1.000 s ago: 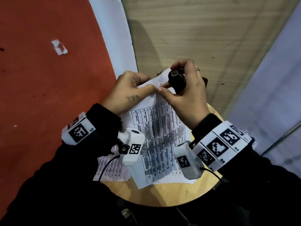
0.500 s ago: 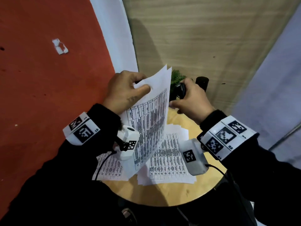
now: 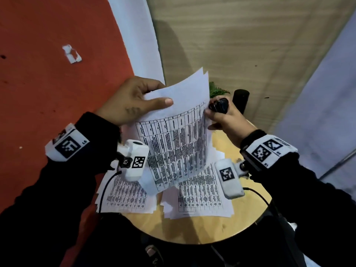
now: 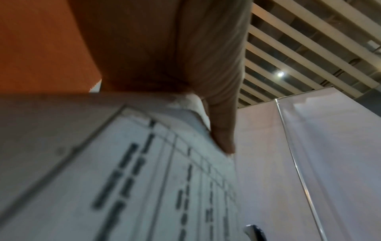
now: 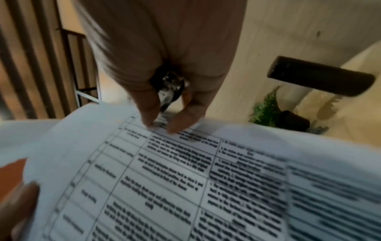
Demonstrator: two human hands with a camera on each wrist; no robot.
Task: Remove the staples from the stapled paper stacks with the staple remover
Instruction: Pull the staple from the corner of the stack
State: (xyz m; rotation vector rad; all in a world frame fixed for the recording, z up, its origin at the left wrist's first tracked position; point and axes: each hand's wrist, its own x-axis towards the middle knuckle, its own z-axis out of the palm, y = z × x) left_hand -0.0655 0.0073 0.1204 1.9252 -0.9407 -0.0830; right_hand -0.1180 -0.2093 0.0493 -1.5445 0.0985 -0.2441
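Black staple remover (image 3: 219,106) gripped in right hand (image 3: 227,120); left hand (image 3: 133,101) pinches lifted paper stack (image 3: 179,132); next, likely set it aside.

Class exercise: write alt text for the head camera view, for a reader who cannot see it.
A left hand lifts a printed paper stack above a round wooden table; the right hand, gripping a black staple remover, touches its edge. More printed sheets lie beneath.
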